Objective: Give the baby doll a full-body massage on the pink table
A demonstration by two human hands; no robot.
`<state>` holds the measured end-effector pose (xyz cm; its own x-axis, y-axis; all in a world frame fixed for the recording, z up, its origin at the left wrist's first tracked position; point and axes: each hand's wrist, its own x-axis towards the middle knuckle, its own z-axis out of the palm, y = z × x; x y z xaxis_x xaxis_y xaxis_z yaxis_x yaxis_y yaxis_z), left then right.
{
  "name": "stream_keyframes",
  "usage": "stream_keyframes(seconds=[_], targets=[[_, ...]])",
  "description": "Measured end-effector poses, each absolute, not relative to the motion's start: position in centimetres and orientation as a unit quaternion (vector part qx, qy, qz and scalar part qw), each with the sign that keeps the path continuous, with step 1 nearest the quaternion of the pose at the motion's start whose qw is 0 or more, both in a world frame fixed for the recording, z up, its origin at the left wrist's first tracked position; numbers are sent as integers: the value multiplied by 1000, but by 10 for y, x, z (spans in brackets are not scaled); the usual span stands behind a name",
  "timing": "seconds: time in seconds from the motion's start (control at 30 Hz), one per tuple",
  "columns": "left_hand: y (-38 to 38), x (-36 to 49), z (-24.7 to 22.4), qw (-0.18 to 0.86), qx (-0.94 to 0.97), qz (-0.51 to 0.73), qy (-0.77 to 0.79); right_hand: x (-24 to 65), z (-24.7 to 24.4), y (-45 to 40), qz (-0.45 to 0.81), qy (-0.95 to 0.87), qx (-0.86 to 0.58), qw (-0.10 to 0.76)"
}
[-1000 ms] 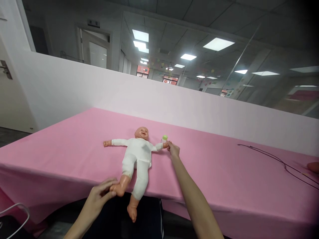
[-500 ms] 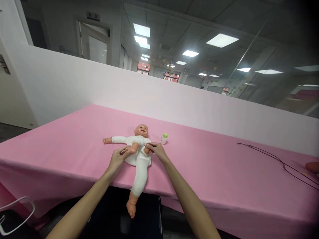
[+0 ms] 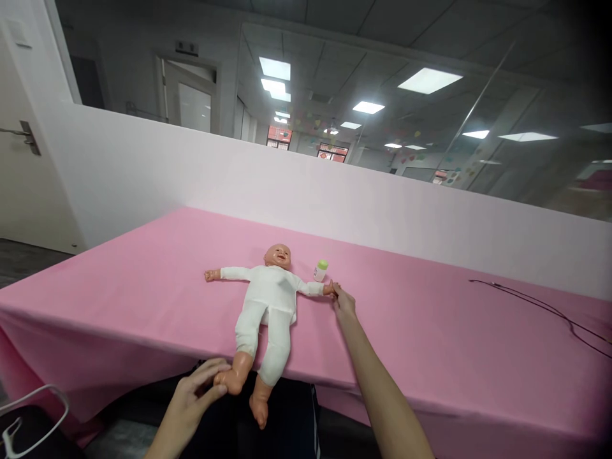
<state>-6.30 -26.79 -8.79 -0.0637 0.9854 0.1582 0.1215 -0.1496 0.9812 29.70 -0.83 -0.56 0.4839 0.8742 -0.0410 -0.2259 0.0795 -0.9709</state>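
Note:
A baby doll (image 3: 270,290) with a white cloth body lies on its back on the pink-covered table (image 3: 406,325), its head toward the wall. Its lower legs and feet hang past the front edge. My left hand (image 3: 198,389) is closed round the doll's foot on the left side of the view. My right hand (image 3: 343,299) pinches the doll's small hand on the right, with that arm stretched out sideways. Just beyond my right hand stands a small white bottle (image 3: 320,273) with a light green cap.
A thin black cable (image 3: 530,303) runs over the table at the right. A white wall (image 3: 306,197) with a wide window rises behind the table. On the lower left is a white cable loop (image 3: 60,398); a door (image 3: 33,172) stands at the far left.
The doll's raised leg has come down toward me with my left hand on its foot. My right hand has moved right, drawing the doll's arm out from its chest.

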Motion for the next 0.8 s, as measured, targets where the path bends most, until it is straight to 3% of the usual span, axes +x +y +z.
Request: stream_keyframes(seconds=[0.1, 0.23, 0.3, 0.43, 0.6, 0.8], targets=[[-231, -51, -58, 395, 540, 562, 487, 271, 12, -13, 441, -390, -491, 642], [-161, -28, -18, 389, 512, 622, 446, 227, 23, -33, 411, -662, -425, 461], [-137, -19, -10, 427, 483, 633, 427, 213, 21, -43, 378, -715, -414, 418], [-146, -21, -21, 418, 494, 629, 431, 230, 17, -37, 381, -651, -448, 480], [-239, -46, -70, 365, 570, 561, 476, 299, 11, -13, 400, -399, -556, 609], [-298, -51, -116, 368, 626, 493, 479, 329, -11, -19, 409, -317, -624, 586]])
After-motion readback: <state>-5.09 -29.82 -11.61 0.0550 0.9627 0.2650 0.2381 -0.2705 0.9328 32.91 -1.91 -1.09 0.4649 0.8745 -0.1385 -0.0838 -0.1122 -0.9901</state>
